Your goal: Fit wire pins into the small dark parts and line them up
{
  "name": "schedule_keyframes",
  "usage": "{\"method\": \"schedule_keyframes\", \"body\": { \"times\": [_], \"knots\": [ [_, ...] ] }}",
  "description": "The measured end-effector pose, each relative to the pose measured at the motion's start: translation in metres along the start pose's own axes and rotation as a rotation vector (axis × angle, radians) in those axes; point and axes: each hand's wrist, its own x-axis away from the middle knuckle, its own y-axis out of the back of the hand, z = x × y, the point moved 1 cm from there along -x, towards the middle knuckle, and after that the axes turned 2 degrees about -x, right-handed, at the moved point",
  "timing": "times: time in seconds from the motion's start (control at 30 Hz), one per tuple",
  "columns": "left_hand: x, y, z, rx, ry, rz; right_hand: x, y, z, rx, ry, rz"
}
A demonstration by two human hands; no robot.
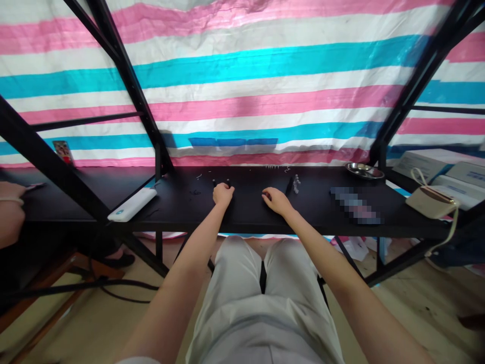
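Note:
My left hand (223, 193) rests over the black tabletop (246, 207), fingers wrapped around something small and dark. Two dark ends stick up beyond its knuckles; the rest is hidden in the grip. To its right, my right hand (278, 200) lies low on the table, fingers loosely bent and thumb apart, with nothing visible between them. Just beyond that hand are a small black upright piece (290, 185) and a cluster of little grey parts (296, 184). Left of my left hand lies a small heap of black bits (195, 192). Tiny white pieces (272, 167) dot the back edge.
A white oblong device (132, 205) lies at the left, a shiny metal dish (364, 171) at the back right. A blurred-out flat object (356, 205), a beige bag (432, 201) and boxes (428, 167) are rightward. Black frame posts (129, 76) flank me. Another person's hand (11, 207) shows far left.

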Motion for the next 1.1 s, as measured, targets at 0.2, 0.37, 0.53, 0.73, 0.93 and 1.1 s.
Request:
{"method": "schedule_keyframes", "body": {
  "times": [0.2,0.37,0.53,0.73,0.93,1.1],
  "knots": [
    [-0.006,0.012,0.013,-0.159,0.004,-0.027,0.000,0.001,0.003,0.026,-0.005,0.004],
    [-0.007,0.012,0.007,-0.239,-0.018,-0.031,0.000,0.001,0.003,0.010,0.005,0.003],
    [-0.007,0.012,0.004,-0.246,-0.002,-0.033,0.000,0.002,0.003,0.015,0.016,-0.017],
    [-0.008,0.014,0.004,-0.219,0.030,-0.031,-0.001,0.003,0.003,0.016,0.018,-0.032],
    [-0.011,0.013,0.006,-0.215,0.045,-0.029,-0.001,0.004,0.004,0.006,0.013,-0.030],
    [-0.012,0.016,0.013,-0.251,0.034,-0.024,0.001,0.009,0.007,-0.025,0.032,-0.105]
  ]
}}
